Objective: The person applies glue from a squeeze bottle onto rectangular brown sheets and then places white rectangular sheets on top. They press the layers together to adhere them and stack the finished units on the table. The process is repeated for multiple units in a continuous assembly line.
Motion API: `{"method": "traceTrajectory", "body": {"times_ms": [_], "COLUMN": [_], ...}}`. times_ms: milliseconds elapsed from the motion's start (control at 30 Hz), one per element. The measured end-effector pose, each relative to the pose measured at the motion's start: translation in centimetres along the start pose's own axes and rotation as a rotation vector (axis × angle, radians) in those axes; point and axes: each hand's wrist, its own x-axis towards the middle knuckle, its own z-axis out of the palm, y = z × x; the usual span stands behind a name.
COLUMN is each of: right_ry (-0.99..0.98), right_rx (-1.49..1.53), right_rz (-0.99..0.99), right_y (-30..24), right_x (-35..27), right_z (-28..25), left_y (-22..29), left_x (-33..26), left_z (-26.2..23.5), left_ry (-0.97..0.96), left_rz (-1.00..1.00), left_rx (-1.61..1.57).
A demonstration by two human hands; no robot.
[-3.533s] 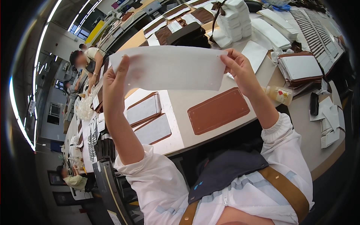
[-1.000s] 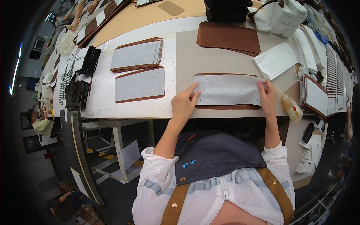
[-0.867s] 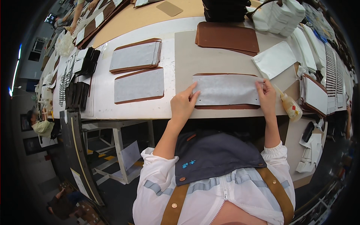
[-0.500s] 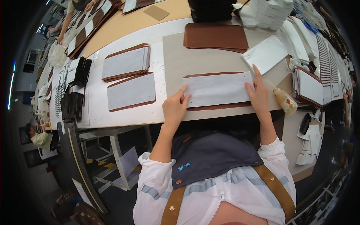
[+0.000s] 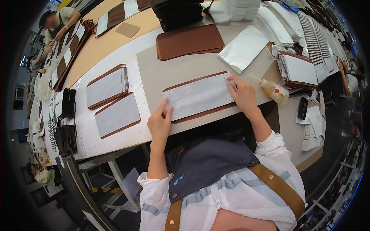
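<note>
A white sheet [image 5: 198, 96] lies on a brown leather panel [image 5: 192, 79], whose long edges show beyond it. My left hand [image 5: 160, 121] grips the sheet's left end, thumb and forefinger at the edge and the other fingers curled. At the opposite end, my right hand [image 5: 243, 94] has its thumb and bent forefinger on the upper right corner. The panel rests on a grey board [image 5: 154, 71] close to the table's front edge. Beyond it sits a stack of brown leather panels [image 5: 189, 41], beside a pile of white sheets [image 5: 243, 48].
A glue bottle [image 5: 275, 91] with a thin nozzle lies right of my right hand. To the left are white-covered panels [image 5: 117, 114] and a similar stack [image 5: 108, 86]. Another stack [image 5: 298, 67] stands at right, black pieces [image 5: 177, 13] at the back. A person [image 5: 63, 21] works at far left.
The view has turned, shifting the table's things left and tilting them. My right forefinger, stretched toward the white pile before, is now bent down onto the sheet's corner. Both hands stay at the sheet's ends.
</note>
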Motion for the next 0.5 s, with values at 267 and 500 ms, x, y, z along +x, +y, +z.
{"method": "traceTrajectory", "body": {"times_ms": [267, 500], "right_ry": [0.001, -0.009], "right_rx": [-0.002, -0.017], "right_rz": [-0.007, -0.008], "right_y": [-0.25, -0.32], "right_x": [-0.19, -0.19], "right_z": [-0.21, -0.3], "left_y": [-0.42, -0.29], "left_x": [-0.05, -0.01], "left_z": [0.03, 0.0], "left_ry": [0.005, 0.002], "left_rz": [0.016, 0.027], "left_rx": [0.001, 0.017]}}
